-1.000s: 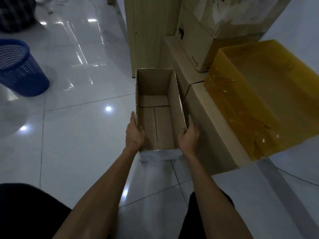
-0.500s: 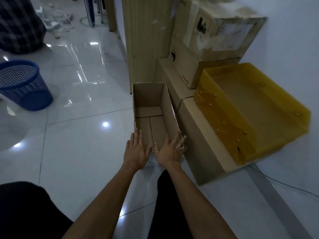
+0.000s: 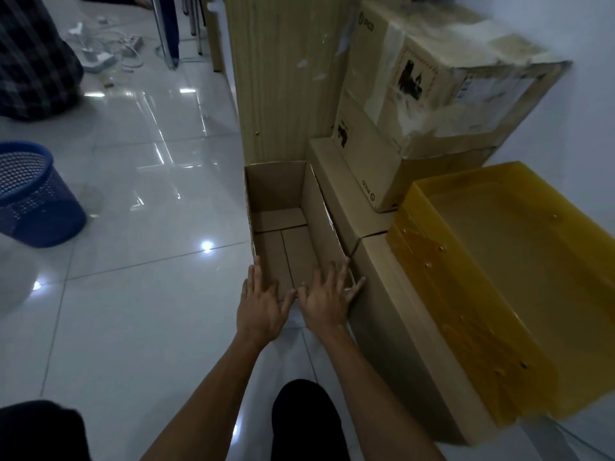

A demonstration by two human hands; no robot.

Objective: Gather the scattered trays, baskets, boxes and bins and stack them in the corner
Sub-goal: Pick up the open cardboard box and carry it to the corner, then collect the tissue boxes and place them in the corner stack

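Head view: the open box (image 3: 286,224) stands on the floor (image 3: 139,261), touching the long carton (image 3: 392,294) that carries the yellow tray (image 3: 499,277). Left hand (image 3: 263,306) and right hand (image 3: 327,299) lie flat, fingers spread, at its near end, gripping nothing. A blue basket (image 3: 33,194) stands far left.

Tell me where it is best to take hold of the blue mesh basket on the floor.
Probably grip the blue mesh basket at its open top rim, coming from above: it stands apart on the floor, tapering downward, so the rim is widest and free.
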